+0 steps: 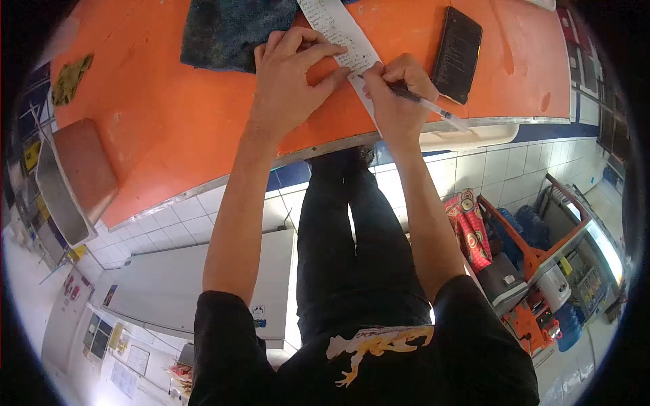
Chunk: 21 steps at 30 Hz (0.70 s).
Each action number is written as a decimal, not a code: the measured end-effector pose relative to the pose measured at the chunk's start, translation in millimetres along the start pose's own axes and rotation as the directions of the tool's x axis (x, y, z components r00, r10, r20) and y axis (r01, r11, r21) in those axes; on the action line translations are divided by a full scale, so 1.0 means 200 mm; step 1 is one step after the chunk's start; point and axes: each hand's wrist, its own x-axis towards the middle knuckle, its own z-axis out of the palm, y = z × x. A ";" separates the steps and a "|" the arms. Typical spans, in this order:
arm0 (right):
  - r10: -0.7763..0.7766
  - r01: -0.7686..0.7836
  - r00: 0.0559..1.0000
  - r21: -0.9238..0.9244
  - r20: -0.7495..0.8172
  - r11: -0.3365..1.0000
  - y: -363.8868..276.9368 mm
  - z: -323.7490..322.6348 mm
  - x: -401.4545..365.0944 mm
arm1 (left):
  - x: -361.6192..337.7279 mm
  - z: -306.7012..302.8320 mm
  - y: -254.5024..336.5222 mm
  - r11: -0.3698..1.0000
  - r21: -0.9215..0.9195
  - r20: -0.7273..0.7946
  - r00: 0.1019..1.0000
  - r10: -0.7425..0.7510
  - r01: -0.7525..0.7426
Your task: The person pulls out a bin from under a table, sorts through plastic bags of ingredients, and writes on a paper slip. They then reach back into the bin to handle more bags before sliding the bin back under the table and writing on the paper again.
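Note:
A long narrow strip of white paper [365, 51] with lines of handwriting lies on the orange tabletop [183, 128]. My left hand [292, 78] rests at the strip's left side, its fingers apart and the fingertips touching the paper. In my right hand [404, 95] I grip a pen [433, 107] with a clear barrel, its tip down at the paper and its back end slanting toward the lower right. A dark blue cloth [223, 34] lies just beyond my left hand. To the right of my right hand is a black smartphone [458, 55].
A yellow-green rag [70, 80] lies at the table's far left. Near the left corner are a brown board [84, 162] and a metal pan [57, 186]. Below the table edge stands a white chest [196, 277]. At the lower right is an orange-framed rack [514, 237] with water bottles.

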 end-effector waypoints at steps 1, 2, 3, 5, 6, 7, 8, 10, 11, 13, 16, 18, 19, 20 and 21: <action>-0.009 0.009 1.000 0.012 0.004 1.000 0.00 0.00 0.00 | 0.00 0.00 0.00 1.000 -0.002 0.000 1.000 -0.001 0.001; -0.020 0.019 1.000 0.025 0.008 1.000 -0.01 0.00 0.00 | 0.00 0.00 0.00 1.000 0.000 -0.002 1.000 0.002 -0.002; -0.020 0.020 1.000 0.025 0.008 0.999 -0.01 0.00 0.00 | 0.00 0.00 0.00 1.000 0.001 -0.003 1.000 0.006 -0.006; 0.059 -0.056 0.997 0.083 -0.040 0.995 -0.03 0.01 0.00 | 0.00 0.00 0.00 1.000 -0.009 -0.002 1.000 0.001 -0.001; 0.059 -0.055 0.997 0.084 -0.040 0.995 -0.03 0.02 0.00 | 0.00 0.00 0.00 1.000 -0.020 0.000 1.000 -0.003 0.003; 0.012 -0.010 0.999 0.049 -0.031 0.999 -0.02 0.02 0.01 | -0.01 0.00 0.00 1.000 -0.020 -0.001 1.000 -0.003 0.003; -0.035 0.035 0.999 0.014 -0.019 0.999 -0.02 0.01 0.01 | -0.01 0.00 0.00 1.000 -0.020 -0.002 1.000 -0.004 0.004; -0.017 0.018 1.000 0.001 -0.020 1.000 -0.02 0.00 0.01 | -0.01 0.01 0.00 1.000 -0.020 -0.003 1.000 -0.006 0.006; 0.000 0.000 1.000 -0.010 -0.021 1.000 -0.02 0.00 0.01 | -0.01 0.01 0.00 1.000 -0.028 -0.015 1.000 0.002 -0.003; -0.004 0.004 1.000 -0.021 -0.027 1.000 0.00 0.00 0.00 | -0.01 0.01 0.00 0.999 -0.036 -0.026 1.000 0.008 -0.009; 0.001 -0.002 0.998 -0.017 -0.057 1.000 -0.01 0.00 -0.01 | 0.00 0.00 0.00 1.000 -0.015 -0.025 1.000 0.012 -0.012; 0.013 -0.013 0.997 0.000 -0.079 1.000 -0.02 0.01 -0.01 | 0.00 0.00 0.00 1.000 -0.023 -0.019 1.000 0.006 -0.006; 0.034 -0.030 0.996 0.052 -0.078 0.998 -0.03 0.01 -0.01 | 0.00 0.00 0.00 1.000 -0.022 -0.020 1.000 0.005 -0.006; 0.055 -0.047 0.996 0.103 -0.076 0.994 -0.03 0.01 -0.01 | 0.00 -0.01 0.01 1.000 -0.022 -0.016 1.000 0.000 0.000; 0.056 -0.048 0.996 0.102 -0.076 0.994 -0.03 0.01 -0.01 | 0.00 0.00 0.01 1.000 -0.022 -0.013 1.000 -0.006 0.006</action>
